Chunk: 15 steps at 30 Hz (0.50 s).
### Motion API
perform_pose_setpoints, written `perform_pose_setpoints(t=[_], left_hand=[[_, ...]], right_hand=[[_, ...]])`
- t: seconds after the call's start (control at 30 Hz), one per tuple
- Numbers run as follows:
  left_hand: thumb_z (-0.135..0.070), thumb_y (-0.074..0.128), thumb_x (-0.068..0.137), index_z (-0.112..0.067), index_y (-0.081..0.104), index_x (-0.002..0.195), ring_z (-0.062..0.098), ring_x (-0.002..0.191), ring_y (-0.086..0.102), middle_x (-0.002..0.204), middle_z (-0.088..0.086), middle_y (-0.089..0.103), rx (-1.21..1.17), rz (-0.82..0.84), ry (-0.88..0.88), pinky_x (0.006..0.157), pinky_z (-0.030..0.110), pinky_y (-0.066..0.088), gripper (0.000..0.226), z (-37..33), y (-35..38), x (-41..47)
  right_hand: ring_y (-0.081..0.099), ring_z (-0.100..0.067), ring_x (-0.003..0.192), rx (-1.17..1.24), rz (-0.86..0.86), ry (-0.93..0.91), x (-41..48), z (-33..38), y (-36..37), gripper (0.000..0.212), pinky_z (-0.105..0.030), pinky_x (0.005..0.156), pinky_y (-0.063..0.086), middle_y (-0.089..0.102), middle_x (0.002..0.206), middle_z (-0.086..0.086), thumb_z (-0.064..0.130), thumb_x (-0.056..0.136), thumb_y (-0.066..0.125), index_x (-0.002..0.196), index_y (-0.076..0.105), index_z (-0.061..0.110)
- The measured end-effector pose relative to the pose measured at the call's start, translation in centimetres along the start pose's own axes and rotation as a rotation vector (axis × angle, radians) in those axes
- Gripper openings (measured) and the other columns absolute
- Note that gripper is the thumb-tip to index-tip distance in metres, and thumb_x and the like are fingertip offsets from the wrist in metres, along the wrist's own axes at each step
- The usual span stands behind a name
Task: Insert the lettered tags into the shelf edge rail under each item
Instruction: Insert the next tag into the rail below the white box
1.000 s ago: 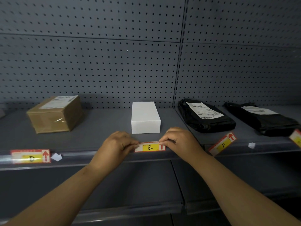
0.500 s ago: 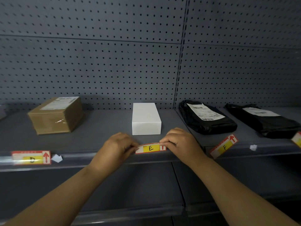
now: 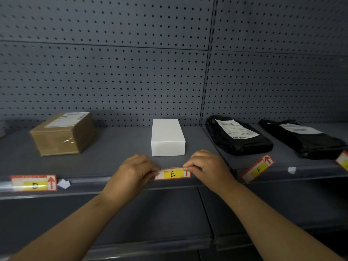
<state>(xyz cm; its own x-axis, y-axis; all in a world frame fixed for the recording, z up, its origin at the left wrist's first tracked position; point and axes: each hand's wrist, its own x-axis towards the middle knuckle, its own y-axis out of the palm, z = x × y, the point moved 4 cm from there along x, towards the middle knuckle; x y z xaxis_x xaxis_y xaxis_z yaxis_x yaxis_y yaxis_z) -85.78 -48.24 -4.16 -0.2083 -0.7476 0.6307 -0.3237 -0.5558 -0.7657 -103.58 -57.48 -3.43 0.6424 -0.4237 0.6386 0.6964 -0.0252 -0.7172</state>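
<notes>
The red-and-yellow E tag (image 3: pixel 172 173) sits at the shelf edge rail (image 3: pixel 90 182), just below the white box (image 3: pixel 168 137). My left hand (image 3: pixel 131 173) pinches its left end and my right hand (image 3: pixel 206 169) pinches its right end; the tag bows slightly upward. The D tag (image 3: pixel 33 183) sits level in the rail under the brown cardboard box (image 3: pixel 64 133). The F tag (image 3: pixel 258 169) lies tilted on the shelf in front of a black mailer bag (image 3: pixel 237 135). Another tag (image 3: pixel 343 161) is cut off at the right edge.
A second black mailer bag (image 3: pixel 303 138) lies at the far right. Small white paper scraps rest by the D tag (image 3: pixel 64 184) and right of the F tag (image 3: pixel 291 170). A grey pegboard wall (image 3: pixel 131 72) backs the shelf; a lower shelf edge (image 3: pixel 150 247) runs below.
Both hands stay on the ends of the E tag at the rail. The tag looks a little more bowed than a second ago; the view has shifted slightly.
</notes>
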Motion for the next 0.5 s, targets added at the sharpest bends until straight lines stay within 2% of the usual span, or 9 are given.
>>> perform_pose_setpoints(t=[0.17,0.23,0.33,0.5], left_hand=[[-0.029,0.052,0.083,-0.011,0.071,0.082,0.011,0.07,0.046,0.072,0.005,0.062,-0.006,-0.057,-0.021,0.064,0.021,0.038,0.026,-0.12,-0.56,0.26],[-0.028,0.052,0.083,-0.01,0.07,0.081,0.01,0.07,0.047,0.072,0.005,0.062,-0.002,-0.072,-0.016,0.065,0.02,0.038,0.025,-0.24,-0.74,0.3],[-0.026,0.051,0.083,-0.009,0.07,0.079,0.01,0.07,0.047,0.071,0.005,0.063,-0.001,-0.087,-0.006,0.065,0.019,0.038,0.026,-0.49,-0.9,0.16],[-0.024,0.05,0.083,-0.009,0.07,0.079,0.01,0.07,0.047,0.071,0.005,0.064,-0.004,-0.096,0.005,0.067,0.019,0.039,0.025,-0.66,-0.96,0.24]], right_hand=[[0.054,-0.008,0.07,-0.003,-0.01,-0.011,0.46,0.37,-0.35,0.021,-0.017,0.066,0.041,0.068,0.072,-0.002,0.023,0.082,0.052,0.075,0.068,0.012],[0.053,-0.006,0.07,-0.012,-0.008,-0.005,0.38,0.43,-0.31,0.017,-0.016,0.067,0.041,0.068,0.072,-0.002,0.021,0.082,0.056,0.075,0.068,0.011],[0.053,-0.007,0.077,-0.005,0.007,0.005,0.06,0.36,-0.18,0.002,-0.014,0.069,0.041,0.069,0.074,-0.004,0.008,0.077,0.067,0.077,0.069,0.01],[0.052,-0.01,0.082,0.029,0.022,0.052,0.02,0.09,-0.35,0.005,-0.019,0.071,0.042,0.07,0.076,-0.005,0.004,0.075,0.069,0.078,0.07,0.009]])
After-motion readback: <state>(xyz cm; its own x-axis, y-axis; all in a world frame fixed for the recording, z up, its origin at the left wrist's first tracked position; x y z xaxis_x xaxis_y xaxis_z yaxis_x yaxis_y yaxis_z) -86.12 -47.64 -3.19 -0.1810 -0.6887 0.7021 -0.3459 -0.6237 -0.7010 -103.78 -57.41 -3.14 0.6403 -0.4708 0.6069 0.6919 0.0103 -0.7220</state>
